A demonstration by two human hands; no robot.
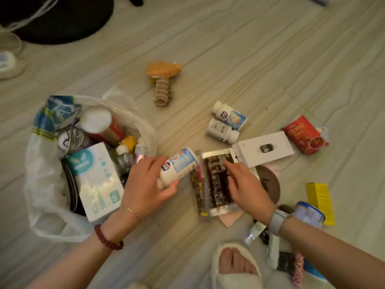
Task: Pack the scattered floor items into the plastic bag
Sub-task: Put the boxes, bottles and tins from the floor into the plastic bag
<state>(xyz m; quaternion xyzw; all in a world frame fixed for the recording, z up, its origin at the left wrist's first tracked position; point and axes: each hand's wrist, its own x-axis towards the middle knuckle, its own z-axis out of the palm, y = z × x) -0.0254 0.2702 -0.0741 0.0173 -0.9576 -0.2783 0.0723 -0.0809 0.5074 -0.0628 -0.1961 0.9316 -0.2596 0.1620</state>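
Left hand (145, 184) grip curled round a white bottle (179, 167), just right of the plastic bag (41, 184). Right hand (248, 186) pinches the clear packet (214, 184) on the floor. Risks: bag mouth slack, bottle could catch the rim; packet looks slick, thin pinch may slip.

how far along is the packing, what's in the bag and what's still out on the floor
Partly done. The plastic bag already holds a tissue pack, a red tube and small items. In hand: the left hand grips a white bottle; the right hand pinches a dark packet. Left: two bottles, a white box, a red pouch, a yellow box and a toy.
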